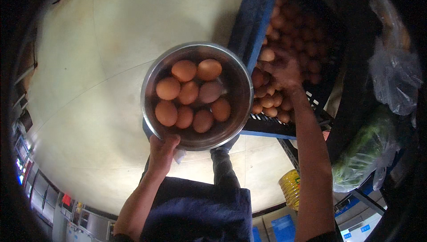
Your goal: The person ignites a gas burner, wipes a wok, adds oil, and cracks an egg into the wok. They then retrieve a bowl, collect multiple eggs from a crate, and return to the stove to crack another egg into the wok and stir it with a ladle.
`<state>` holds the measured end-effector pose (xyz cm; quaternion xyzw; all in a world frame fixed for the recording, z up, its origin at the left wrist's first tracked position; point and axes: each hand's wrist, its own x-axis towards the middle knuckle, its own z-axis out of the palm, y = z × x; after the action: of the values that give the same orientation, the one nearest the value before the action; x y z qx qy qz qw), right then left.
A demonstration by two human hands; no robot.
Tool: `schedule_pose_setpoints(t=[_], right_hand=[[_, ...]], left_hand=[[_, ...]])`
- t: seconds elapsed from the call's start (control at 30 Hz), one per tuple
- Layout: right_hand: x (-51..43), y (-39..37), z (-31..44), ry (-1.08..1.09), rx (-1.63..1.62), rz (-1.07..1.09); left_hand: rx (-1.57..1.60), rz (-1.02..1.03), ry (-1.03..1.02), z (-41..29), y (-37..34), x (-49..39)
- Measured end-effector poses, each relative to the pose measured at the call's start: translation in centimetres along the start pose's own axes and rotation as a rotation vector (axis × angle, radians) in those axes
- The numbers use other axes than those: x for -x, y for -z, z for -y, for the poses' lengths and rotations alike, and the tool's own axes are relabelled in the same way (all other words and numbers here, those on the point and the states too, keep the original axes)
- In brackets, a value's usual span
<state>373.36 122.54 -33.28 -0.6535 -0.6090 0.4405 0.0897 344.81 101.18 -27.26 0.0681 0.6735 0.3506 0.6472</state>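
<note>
My left hand [164, 148] grips the near left rim of a round stainless steel bowl [245, 108], thumb over the edge. Several brown eggs [166, 113] lie on the bowl's bottom. To the right, my right hand [283, 70] reaches into a blue and black plastic crate [248, 35] that holds many brown eggs [267, 101]. This hand is blurred and in shadow, among the eggs; whether its fingers are around one cannot be told.
The crate rests on a dark rack. Right of my forearm are a green vegetable in clear plastic [363, 152] and a crumpled plastic bag [395, 78]. A ribbed yellow container [290, 188] stands low by the rack. The pale floor [100, 92] spreads below.
</note>
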Motion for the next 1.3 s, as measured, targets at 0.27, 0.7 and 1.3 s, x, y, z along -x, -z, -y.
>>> schedule_pose_setpoints(t=[0.27, 0.7, 1.3], right_hand=[[8.2, -0.2, 10.8, 0.699, 0.070, 0.094], [8.9, -2.2, 7.9, 0.680, 0.256, -0.328], [5.7, -1.2, -3.8, -0.189, -0.779, -0.034]], left_hand=[[0.007, 0.019, 0.097, -0.1, 0.2, 0.4], [-0.014, -0.003, -0.048, 2.2, 1.3, 0.0], [-0.079, -0.015, 0.027, 2.5, 2.1, 0.3]])
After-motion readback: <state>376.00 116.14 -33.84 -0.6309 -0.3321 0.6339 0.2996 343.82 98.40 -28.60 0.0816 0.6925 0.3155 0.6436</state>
